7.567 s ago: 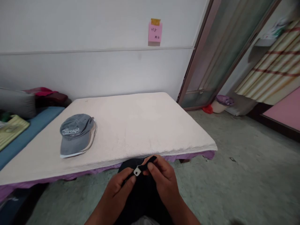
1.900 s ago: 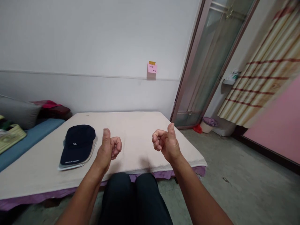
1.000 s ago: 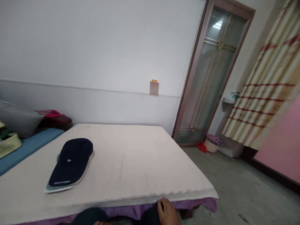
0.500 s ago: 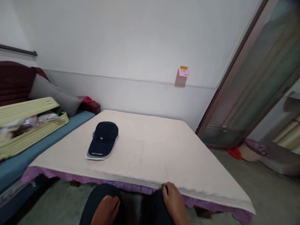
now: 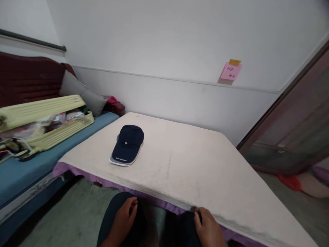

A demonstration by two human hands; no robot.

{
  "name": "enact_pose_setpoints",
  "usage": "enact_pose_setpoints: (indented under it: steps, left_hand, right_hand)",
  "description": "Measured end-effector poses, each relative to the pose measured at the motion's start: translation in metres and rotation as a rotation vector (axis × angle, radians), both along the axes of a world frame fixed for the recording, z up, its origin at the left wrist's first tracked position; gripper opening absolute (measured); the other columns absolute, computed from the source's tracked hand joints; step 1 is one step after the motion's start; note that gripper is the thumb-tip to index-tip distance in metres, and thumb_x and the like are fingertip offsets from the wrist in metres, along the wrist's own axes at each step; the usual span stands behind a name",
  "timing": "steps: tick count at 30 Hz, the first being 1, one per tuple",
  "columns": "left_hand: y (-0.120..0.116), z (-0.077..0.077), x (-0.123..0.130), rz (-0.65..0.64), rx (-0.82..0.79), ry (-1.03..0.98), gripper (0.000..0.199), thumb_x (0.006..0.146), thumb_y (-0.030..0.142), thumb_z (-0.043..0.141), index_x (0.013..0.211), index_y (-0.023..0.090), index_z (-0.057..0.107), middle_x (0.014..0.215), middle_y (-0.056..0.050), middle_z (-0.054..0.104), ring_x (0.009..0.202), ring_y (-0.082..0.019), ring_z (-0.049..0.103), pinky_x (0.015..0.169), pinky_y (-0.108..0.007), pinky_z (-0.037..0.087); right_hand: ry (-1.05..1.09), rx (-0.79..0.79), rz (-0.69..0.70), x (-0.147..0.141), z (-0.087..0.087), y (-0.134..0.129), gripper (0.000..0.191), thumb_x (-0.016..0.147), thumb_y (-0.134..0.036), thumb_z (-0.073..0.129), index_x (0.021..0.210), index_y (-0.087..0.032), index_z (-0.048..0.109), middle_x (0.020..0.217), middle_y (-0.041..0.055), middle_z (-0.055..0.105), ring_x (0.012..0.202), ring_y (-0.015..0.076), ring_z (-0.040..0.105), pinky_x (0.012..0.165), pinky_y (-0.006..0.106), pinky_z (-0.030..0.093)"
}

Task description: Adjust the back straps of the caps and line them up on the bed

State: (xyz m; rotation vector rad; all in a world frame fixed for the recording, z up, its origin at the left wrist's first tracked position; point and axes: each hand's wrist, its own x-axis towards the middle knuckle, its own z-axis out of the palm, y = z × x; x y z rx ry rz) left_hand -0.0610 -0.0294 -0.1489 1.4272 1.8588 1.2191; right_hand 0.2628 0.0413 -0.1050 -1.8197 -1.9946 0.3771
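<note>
My left hand (image 5: 125,216) rests on my left knee, fingers loosely bent and the thumb apart from them; it is open and holds nothing. On the other knee lies my right hand (image 5: 209,226), also open and empty, fingers drooping over the knee close to the table's front edge. A dark navy baseball cap (image 5: 130,144) with small white lettering sits on the left part of the cream-covered table (image 5: 195,164), its brim pointing toward me. Beneath it, grey and white brim edges (image 5: 117,162) of other caps show. Both hands are apart from the caps.
Left of the table, a blue-covered bed (image 5: 58,144) holds an open pale-yellow case (image 5: 48,106) filled with bagged items. A grey pillow (image 5: 83,92) leans behind it. A pink note (image 5: 231,71) is taped to the wall. At right stands a framed glass door (image 5: 290,127).
The view has turned left and tilted slightly, so the table, cap and note sit farther right in the picture. Both hands stay on the knees; the cap has not moved on the table.
</note>
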Motion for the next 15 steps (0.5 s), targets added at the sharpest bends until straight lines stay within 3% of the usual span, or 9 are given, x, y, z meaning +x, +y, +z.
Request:
enact_pose_setpoints:
  steps: [4, 7, 15]
  left_hand:
    - [0.023, 0.017, -0.01, 0.216, -0.008, -0.491, 0.025, 0.07, 0.034, 0.067, 0.09, 0.019, 0.066, 0.086, -0.007, 0.07, 0.077, -0.024, 0.067, 0.069, -0.034, 0.053]
    - [0.043, 0.027, -0.026, 0.319, 0.003, -0.619, 0.026, 0.071, 0.031, 0.068, 0.091, 0.016, 0.063, 0.083, -0.006, 0.07, 0.071, -0.02, 0.067, 0.057, -0.027, 0.051]
    - [0.094, 0.057, -0.073, 0.513, 0.07, -0.964, 0.005, 0.084, 0.014, 0.056, 0.079, 0.013, 0.059, 0.074, -0.003, 0.065, 0.062, -0.011, 0.064, 0.059, -0.022, 0.053]
  right_hand:
    - [0.034, -0.026, -0.027, 0.01, -0.003, 0.003, 0.027, 0.084, -0.039, 0.039, 0.084, -0.021, 0.06, 0.09, 0.0097, 0.069, 0.083, 0.0253, 0.065, 0.074, 0.034, 0.046]
    - [0.059, -0.048, -0.041, 0.015, -0.002, 0.006, 0.027, 0.083, -0.04, 0.04, 0.084, -0.021, 0.06, 0.091, 0.0093, 0.069, 0.083, 0.0255, 0.066, 0.072, 0.033, 0.047]
    - [0.119, -0.068, -0.029, 0.022, -0.006, 0.01, 0.026, 0.082, -0.042, 0.041, 0.082, -0.022, 0.058, 0.087, 0.0105, 0.07, 0.081, 0.0274, 0.066, 0.074, 0.035, 0.047]
